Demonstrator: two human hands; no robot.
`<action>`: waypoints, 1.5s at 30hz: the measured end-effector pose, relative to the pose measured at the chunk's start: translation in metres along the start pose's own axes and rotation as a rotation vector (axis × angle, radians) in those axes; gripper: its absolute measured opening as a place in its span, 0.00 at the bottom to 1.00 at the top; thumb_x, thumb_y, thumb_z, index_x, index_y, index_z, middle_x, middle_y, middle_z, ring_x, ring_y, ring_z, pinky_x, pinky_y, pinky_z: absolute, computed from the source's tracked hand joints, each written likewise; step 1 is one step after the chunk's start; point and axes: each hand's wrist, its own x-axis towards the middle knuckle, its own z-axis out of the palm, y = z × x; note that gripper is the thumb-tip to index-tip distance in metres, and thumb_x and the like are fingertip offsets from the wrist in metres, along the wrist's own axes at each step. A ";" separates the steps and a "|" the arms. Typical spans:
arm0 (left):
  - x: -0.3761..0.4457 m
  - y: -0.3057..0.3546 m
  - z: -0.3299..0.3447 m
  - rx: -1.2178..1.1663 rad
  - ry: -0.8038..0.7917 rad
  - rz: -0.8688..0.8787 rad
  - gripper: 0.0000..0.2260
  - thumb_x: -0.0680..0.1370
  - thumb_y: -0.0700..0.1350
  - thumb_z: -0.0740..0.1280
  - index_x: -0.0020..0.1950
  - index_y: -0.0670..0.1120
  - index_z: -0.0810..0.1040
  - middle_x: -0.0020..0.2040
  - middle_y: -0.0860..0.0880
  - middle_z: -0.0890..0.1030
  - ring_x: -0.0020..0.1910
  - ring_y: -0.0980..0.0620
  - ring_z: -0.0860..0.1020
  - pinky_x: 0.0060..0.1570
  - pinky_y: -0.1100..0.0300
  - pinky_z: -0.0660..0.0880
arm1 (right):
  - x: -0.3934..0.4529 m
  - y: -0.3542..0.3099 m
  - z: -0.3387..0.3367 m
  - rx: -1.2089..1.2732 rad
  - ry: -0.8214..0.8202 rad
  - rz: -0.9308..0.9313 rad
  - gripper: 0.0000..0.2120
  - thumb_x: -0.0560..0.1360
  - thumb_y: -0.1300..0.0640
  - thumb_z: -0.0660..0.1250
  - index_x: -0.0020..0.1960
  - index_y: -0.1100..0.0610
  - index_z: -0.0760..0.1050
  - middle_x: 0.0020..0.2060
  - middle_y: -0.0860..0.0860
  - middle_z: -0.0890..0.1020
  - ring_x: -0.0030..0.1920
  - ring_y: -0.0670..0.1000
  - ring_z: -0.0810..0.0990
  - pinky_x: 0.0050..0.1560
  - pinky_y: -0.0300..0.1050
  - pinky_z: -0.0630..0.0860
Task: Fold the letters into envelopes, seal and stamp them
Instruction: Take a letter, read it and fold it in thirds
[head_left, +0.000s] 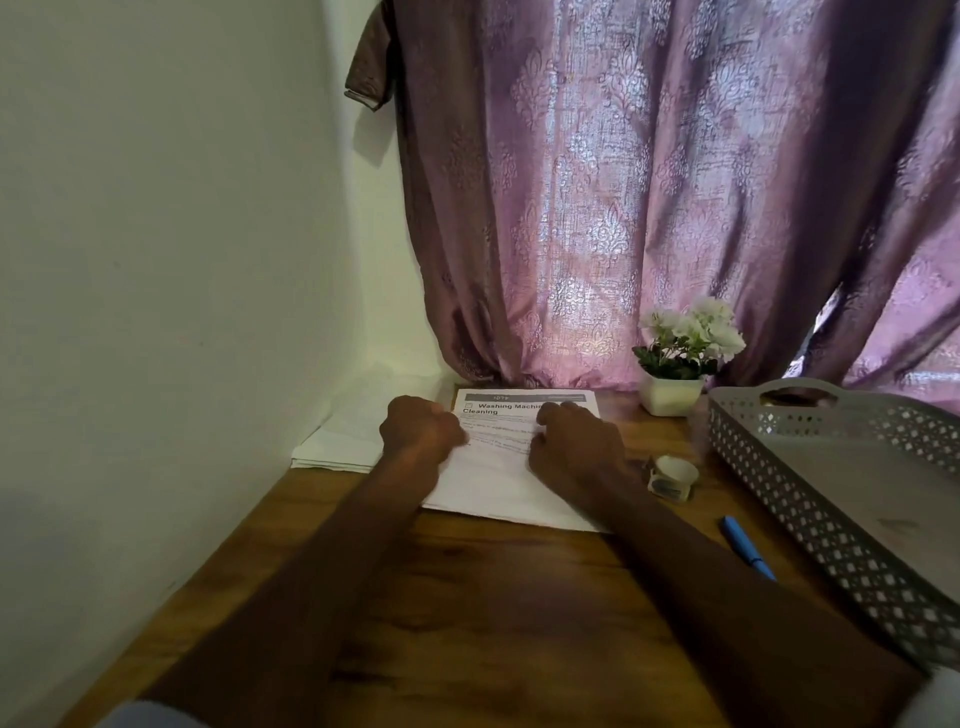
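A printed letter (498, 457) headed "Washing Machine Cleaning" lies on the wooden table (467, 597) near the curtain. Its near part looks folded up over the lower text. My left hand (421, 428) sits on the sheet's left edge with fingers curled, gripping the paper. My right hand (574, 441) lies on the right side, fingers bent down and pressing the sheet. A stack of white envelopes or paper (345, 441) lies to the left against the wall.
A small roll of tape or stamps (672, 478) sits right of the letter. A blue pen (745, 545) lies nearer me. A grey perforated tray (852, 467) fills the right side. A white pot with flowers (675, 364) stands by the purple curtain (675, 182).
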 end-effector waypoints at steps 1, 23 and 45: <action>0.001 0.002 -0.001 -0.032 -0.019 -0.008 0.23 0.67 0.34 0.83 0.59 0.36 0.82 0.62 0.39 0.83 0.61 0.39 0.81 0.64 0.51 0.77 | 0.001 0.000 -0.002 -0.010 -0.005 0.001 0.12 0.75 0.52 0.61 0.55 0.51 0.78 0.52 0.50 0.81 0.55 0.56 0.81 0.59 0.54 0.76; -0.001 0.020 -0.028 -0.253 -0.321 0.025 0.13 0.71 0.35 0.67 0.54 0.36 0.80 0.54 0.37 0.84 0.47 0.39 0.82 0.43 0.52 0.80 | 0.013 -0.001 -0.026 0.162 0.113 0.074 0.13 0.79 0.49 0.64 0.60 0.54 0.77 0.54 0.52 0.81 0.54 0.55 0.80 0.52 0.48 0.75; 0.021 -0.015 -0.055 -0.640 -0.622 0.042 0.19 0.79 0.54 0.71 0.66 0.46 0.84 0.65 0.41 0.83 0.62 0.39 0.82 0.62 0.42 0.78 | 0.026 0.008 -0.048 1.416 -0.163 0.342 0.11 0.75 0.68 0.73 0.56 0.58 0.82 0.48 0.55 0.88 0.46 0.56 0.86 0.39 0.47 0.80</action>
